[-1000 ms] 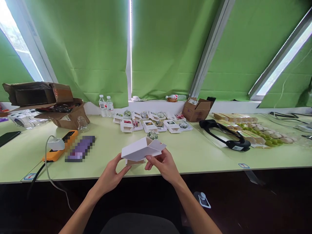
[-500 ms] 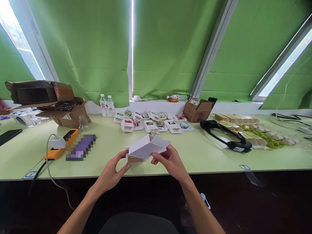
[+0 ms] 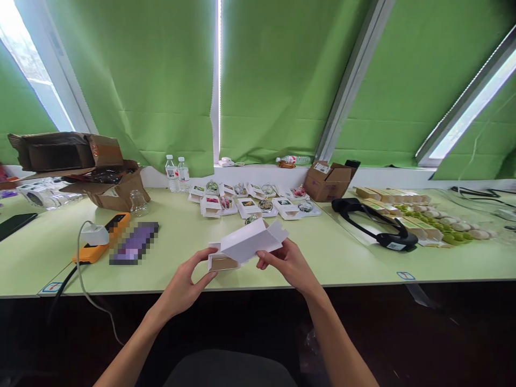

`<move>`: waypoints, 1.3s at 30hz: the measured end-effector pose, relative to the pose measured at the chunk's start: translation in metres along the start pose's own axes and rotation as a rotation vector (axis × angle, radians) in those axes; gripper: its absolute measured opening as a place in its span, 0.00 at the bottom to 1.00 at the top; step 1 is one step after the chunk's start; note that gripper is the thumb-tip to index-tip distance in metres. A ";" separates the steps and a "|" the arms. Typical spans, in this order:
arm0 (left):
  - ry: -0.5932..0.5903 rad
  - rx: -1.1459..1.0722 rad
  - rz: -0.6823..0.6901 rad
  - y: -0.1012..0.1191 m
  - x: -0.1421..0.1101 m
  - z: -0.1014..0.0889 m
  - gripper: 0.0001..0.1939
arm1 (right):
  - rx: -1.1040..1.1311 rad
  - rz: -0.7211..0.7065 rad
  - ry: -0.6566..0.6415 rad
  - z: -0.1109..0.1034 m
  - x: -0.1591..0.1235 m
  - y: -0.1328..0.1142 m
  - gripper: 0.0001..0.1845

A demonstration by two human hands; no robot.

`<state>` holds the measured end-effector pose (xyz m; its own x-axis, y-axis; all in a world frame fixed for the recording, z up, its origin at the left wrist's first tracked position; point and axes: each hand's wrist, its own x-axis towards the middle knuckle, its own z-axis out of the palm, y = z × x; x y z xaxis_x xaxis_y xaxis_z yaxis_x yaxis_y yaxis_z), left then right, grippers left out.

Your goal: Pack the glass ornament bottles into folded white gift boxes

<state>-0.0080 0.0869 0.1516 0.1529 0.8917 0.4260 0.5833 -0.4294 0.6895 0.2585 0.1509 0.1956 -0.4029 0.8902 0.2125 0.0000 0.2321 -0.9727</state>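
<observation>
My left hand (image 3: 188, 277) grips the left end of a small white box (image 3: 224, 263) with a tan inside, near the table's front edge. Thumb and fingers of my right hand (image 3: 289, 267) pinch a white carton (image 3: 248, 240) by its right end, where flaps stand open. The carton is tilted, its right end higher, and overlaps the top of the white box. Whether the two pieces are joined behind the carton is hidden. Just beyond them lie several opened white boxes (image 3: 246, 208) with printed labels and clear round ornaments (image 3: 265, 205) beside them.
To the left are a purple phone (image 3: 137, 243), an orange power strip (image 3: 93, 253) and brown cartons (image 3: 115, 194). Two water bottles (image 3: 183, 176) stand at the back. On the right are a brown box (image 3: 327, 181), a black headset (image 3: 393, 240) and yellow-green egg trays (image 3: 453, 238).
My right hand has moved slightly right and up, drawing the carton with it, so more of the white box shows. My left hand has stayed in place.
</observation>
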 end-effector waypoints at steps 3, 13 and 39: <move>-0.022 0.020 0.007 -0.001 0.000 -0.001 0.21 | -0.011 0.005 -0.023 -0.004 0.000 -0.001 0.22; -0.033 0.049 -0.013 0.003 -0.002 -0.001 0.14 | -0.044 0.015 -0.032 -0.007 -0.003 -0.005 0.23; 0.043 -0.062 0.001 0.003 0.000 0.004 0.15 | -0.112 -0.168 -0.044 0.007 -0.009 -0.009 0.17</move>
<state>-0.0030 0.0867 0.1509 0.1185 0.8850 0.4503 0.5326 -0.4394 0.7234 0.2551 0.1382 0.2019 -0.4452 0.8179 0.3646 0.0299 0.4205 -0.9068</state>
